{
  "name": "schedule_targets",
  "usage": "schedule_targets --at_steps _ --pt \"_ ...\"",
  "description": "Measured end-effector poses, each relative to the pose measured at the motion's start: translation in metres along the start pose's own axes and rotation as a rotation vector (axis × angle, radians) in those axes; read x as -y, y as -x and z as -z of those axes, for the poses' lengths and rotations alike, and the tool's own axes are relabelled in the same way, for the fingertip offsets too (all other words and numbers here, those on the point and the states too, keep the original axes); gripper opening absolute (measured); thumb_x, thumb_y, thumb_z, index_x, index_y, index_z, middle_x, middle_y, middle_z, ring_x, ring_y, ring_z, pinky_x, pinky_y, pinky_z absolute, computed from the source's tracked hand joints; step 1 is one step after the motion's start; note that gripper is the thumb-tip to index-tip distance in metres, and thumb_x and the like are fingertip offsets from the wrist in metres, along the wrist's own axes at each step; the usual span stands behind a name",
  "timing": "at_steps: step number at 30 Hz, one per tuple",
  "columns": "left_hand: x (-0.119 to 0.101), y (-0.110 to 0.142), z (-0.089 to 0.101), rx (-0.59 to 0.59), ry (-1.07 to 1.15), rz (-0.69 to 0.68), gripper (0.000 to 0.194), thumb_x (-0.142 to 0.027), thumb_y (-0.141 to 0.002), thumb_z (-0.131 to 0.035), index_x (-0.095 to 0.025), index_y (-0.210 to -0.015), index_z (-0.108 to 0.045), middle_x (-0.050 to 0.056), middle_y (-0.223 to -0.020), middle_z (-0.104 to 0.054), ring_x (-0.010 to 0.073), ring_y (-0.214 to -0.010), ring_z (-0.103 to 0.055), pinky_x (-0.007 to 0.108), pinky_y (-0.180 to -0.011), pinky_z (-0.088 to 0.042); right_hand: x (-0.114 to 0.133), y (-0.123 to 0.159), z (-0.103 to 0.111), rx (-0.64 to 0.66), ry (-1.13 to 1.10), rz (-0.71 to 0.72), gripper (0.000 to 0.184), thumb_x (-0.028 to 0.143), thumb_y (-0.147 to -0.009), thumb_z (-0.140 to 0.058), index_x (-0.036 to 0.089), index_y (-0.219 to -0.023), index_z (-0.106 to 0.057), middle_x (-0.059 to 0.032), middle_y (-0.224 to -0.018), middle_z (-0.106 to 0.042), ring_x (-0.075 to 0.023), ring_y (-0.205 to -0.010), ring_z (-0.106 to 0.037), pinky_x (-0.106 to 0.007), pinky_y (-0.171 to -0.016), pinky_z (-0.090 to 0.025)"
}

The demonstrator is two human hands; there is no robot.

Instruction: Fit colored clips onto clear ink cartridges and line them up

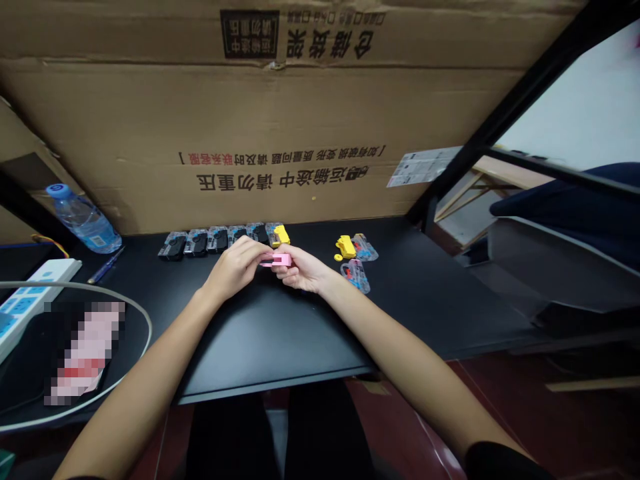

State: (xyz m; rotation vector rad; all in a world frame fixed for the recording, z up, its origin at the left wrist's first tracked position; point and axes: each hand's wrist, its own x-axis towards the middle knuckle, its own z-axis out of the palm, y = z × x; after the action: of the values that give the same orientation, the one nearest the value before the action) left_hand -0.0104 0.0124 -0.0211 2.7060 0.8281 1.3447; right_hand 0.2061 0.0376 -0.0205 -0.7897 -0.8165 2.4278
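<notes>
A small pink plastic case [283, 259] with a slot in its side is held between both hands above the black table [260, 340]. The fingers of my right hand [300, 268] wrap round its right end. My left hand [239, 261] pinches at its left end, where a thin pink edge sticks out. Just behind the hands stands a row of several black cases with clear covers [198, 241]; the rightmost case [280, 234] is yellow. To the right of my right hand lie a yellow case [346, 247], a small yellow disc [338, 257] and clear plastic parts [356, 275].
On the left are a water bottle [90, 220], a screwdriver [105, 265], a white power strip [37, 293] and a looped white cable [143, 313]. A large cardboard sheet [280, 107] stands along the back. A black metal frame post [425, 212] rises at the right.
</notes>
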Motion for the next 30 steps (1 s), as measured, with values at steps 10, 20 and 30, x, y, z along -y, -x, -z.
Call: schedule_targets --at_steps 10,20,30 --pt "-0.0026 -0.0027 0.0025 0.002 -0.098 -0.062 0.018 -0.014 -0.109 -0.054 -0.019 -0.119 -0.068 0.01 -0.106 -0.078 0.022 -0.093 -0.064 0.038 -0.085 -0.056 0.0026 0.0034 -0.0101 -0.004 0.019 -0.003 0.033 0.031 -0.115 -0.03 0.019 -0.091 -0.05 0.0073 -0.054 -0.047 -0.0029 -0.034 -0.03 -0.008 -0.031 -0.036" --pt "0.0044 0.0017 -0.0004 0.0 -0.039 -0.028 0.024 -0.02 -0.108 -0.06 -0.019 -0.13 -0.069 0.01 -0.11 -0.08 0.0214 -0.094 -0.065 0.039 -0.085 -0.059 0.0024 0.004 -0.0095 -0.144 0.1 0.09 0.026 0.022 -0.109 -0.045 0.018 -0.085 -0.055 0.0052 -0.049 -0.053 -0.0026 -0.033 -0.028 -0.009 -0.034 -0.039" --pt "0.0018 0.0007 -0.0019 -0.042 0.004 -0.007 0.019 -0.018 -0.108 -0.059 -0.022 -0.123 -0.07 0.009 -0.108 -0.079 0.0211 -0.093 -0.064 0.039 -0.085 -0.057 0.0005 0.0029 -0.0077 -0.074 0.075 0.068 0.031 0.031 -0.113 -0.043 0.018 -0.088 -0.054 0.0066 -0.053 -0.052 -0.002 -0.033 -0.029 -0.009 -0.035 -0.04"
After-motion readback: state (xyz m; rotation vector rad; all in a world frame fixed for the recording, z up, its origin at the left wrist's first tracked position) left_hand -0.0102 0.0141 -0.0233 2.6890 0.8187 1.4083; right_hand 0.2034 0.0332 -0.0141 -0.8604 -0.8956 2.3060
